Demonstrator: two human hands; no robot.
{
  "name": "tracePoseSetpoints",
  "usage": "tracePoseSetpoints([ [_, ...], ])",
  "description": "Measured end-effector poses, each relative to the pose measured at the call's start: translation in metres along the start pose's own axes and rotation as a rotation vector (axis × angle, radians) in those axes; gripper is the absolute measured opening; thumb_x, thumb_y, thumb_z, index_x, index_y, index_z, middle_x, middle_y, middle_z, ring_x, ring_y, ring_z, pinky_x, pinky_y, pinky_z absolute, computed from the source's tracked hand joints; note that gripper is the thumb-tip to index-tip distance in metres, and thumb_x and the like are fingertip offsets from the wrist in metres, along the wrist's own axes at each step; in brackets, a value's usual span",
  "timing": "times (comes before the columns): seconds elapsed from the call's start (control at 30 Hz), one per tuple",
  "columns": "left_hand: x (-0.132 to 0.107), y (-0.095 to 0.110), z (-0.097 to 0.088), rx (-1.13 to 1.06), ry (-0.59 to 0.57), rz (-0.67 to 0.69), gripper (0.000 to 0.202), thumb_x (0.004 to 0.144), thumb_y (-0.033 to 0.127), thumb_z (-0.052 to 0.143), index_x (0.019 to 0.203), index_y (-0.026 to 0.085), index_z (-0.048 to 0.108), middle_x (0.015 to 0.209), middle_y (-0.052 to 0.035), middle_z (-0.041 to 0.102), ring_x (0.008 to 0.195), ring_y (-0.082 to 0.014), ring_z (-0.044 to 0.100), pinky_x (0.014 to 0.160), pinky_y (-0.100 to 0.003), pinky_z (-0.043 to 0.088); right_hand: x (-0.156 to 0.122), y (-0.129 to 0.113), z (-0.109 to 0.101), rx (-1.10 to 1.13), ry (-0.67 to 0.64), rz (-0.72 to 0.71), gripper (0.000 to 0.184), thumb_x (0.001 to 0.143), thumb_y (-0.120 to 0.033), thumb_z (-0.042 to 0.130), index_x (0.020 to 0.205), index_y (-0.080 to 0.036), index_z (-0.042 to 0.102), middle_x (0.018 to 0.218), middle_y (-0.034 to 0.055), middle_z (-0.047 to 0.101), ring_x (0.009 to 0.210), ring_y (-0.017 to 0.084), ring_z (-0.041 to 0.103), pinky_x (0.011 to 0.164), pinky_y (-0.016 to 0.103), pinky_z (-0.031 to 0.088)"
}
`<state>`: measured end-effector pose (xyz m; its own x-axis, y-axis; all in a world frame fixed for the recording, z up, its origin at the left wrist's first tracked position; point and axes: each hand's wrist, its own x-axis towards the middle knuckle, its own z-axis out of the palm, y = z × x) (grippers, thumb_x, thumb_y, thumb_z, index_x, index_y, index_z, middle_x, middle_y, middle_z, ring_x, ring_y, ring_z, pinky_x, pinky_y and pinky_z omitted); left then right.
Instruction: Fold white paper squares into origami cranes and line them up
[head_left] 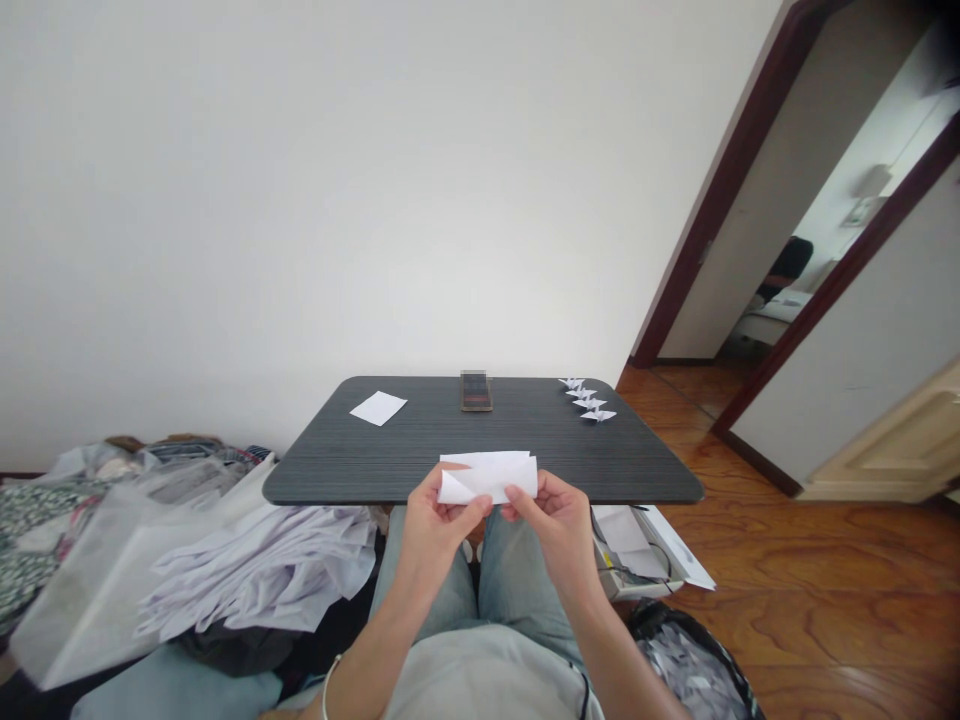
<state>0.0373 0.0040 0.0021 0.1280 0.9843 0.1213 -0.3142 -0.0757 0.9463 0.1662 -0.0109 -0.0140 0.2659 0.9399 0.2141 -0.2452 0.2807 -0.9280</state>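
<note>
A sheet of white paper (491,478), bent over on itself, is held up at the near edge of the dark table (420,450). My left hand (444,505) pinches its left end, the thumb along the lower edge. At the right end my right hand (551,505) grips it, with the thumb pressing on the front layer. The fingers behind the paper are partly hidden. On the table's back left lies a flat white sheet (379,408). Several folded paper cranes (598,414) stand in a row at the back right.
A phone (476,392) is at the table's back middle, near the white wall. White cloth (270,570) and clothes are heaped at the left. Right of my legs are an open box (637,550) with papers and cables, and a black bag (694,665) of scraps on the wooden floor.
</note>
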Motion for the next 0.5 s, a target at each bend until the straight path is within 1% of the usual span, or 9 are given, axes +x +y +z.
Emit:
tracePoseSetpoints([
  [0.07,0.0005,-0.0015,-0.0012,0.031,-0.002,0.023,0.026,0.062,0.018,0.074,0.082,0.015,0.058,0.069,0.0019,0.063,0.063,-0.0114,0.059,0.062,-0.021,0.049,0.0000,0.0004,0.0003,0.031,-0.002,-0.011,0.023,0.067,-0.030,0.074,0.062,-0.017,0.055,0.053,-0.0023,0.064,0.045,0.010,0.058,0.047,0.020,0.046],
  [0.13,0.0008,-0.0020,-0.0018,0.068,0.004,0.048,0.024,0.062,0.018,0.073,0.080,0.014,0.058,0.069,0.0020,0.062,0.064,-0.0108,0.058,0.061,-0.020,0.047,0.0004,0.0006,-0.0001,0.071,-0.004,-0.017,0.023,0.068,-0.030,0.073,0.077,-0.019,0.055,0.055,-0.0031,0.066,0.045,0.010,0.058,0.047,0.019,0.047],
  [0.2,0.0008,-0.0021,-0.0019,0.094,0.008,0.070,0.022,0.063,0.018,0.072,0.080,0.014,0.059,0.071,0.0013,0.062,0.066,-0.0111,0.058,0.062,-0.020,0.046,0.0014,0.0012,-0.0013,0.098,-0.007,-0.005,0.033,0.071,-0.032,0.071,0.095,-0.021,0.052,0.059,-0.0027,0.068,0.045,0.011,0.060,0.047,0.020,0.048],
  [0.23,0.0008,-0.0023,-0.0020,0.101,0.009,0.077,0.022,0.064,0.018,0.072,0.080,0.014,0.059,0.072,0.0011,0.062,0.068,-0.0113,0.058,0.063,-0.020,0.046,0.0022,0.0017,-0.0021,0.104,-0.008,0.005,0.037,0.072,-0.033,0.070,0.101,-0.021,0.051,0.061,-0.0020,0.069,0.046,0.012,0.060,0.047,0.020,0.048],
  [0.27,0.0008,-0.0026,-0.0020,0.105,0.012,0.080,0.022,0.064,0.018,0.071,0.082,0.014,0.058,0.074,0.0009,0.062,0.069,-0.0115,0.058,0.063,-0.020,0.047,0.0031,0.0025,-0.0029,0.104,-0.011,0.015,0.038,0.072,-0.034,0.070,0.102,-0.020,0.052,0.061,-0.0013,0.069,0.046,0.012,0.061,0.047,0.020,0.048],
  [0.3,0.0008,-0.0031,-0.0020,0.107,0.016,0.082,0.024,0.064,0.018,0.071,0.085,0.015,0.058,0.077,0.0007,0.062,0.070,-0.0117,0.059,0.064,-0.020,0.047,0.0040,0.0034,-0.0038,0.100,-0.015,0.023,0.034,0.072,-0.035,0.069,0.098,-0.018,0.055,0.061,-0.0008,0.069,0.046,0.011,0.061,0.047,0.020,0.049],
  [0.37,0.0006,-0.0042,-0.0017,0.105,0.025,0.086,0.034,0.064,0.018,0.071,0.096,0.017,0.058,0.085,-0.0001,0.062,0.074,-0.0124,0.060,0.066,-0.020,0.048,0.0055,0.0050,-0.0050,0.086,-0.014,0.028,0.023,0.071,-0.035,0.070,0.079,-0.016,0.060,0.057,-0.0011,0.067,0.045,0.010,0.060,0.048,0.020,0.049],
  [0.43,0.0004,-0.0049,-0.0009,0.086,0.037,0.100,0.048,0.064,0.018,0.071,0.109,0.021,0.054,0.096,-0.0014,0.061,0.081,-0.0136,0.060,0.071,-0.022,0.049,0.0062,0.0058,-0.0056,0.072,0.002,0.028,0.023,0.070,-0.035,0.071,0.066,-0.016,0.059,0.052,-0.0021,0.064,0.044,0.010,0.059,0.048,0.018,0.048],
  [0.5,0.0003,-0.0048,0.0001,0.054,0.044,0.115,0.059,0.064,0.018,0.071,0.119,0.024,0.048,0.105,-0.0027,0.060,0.089,-0.0152,0.060,0.077,-0.024,0.049,0.0064,0.0056,-0.0056,0.062,0.021,0.028,0.025,0.068,-0.035,0.072,0.062,-0.016,0.058,0.049,-0.0027,0.063,0.044,0.009,0.058,0.047,0.018,0.047],
])
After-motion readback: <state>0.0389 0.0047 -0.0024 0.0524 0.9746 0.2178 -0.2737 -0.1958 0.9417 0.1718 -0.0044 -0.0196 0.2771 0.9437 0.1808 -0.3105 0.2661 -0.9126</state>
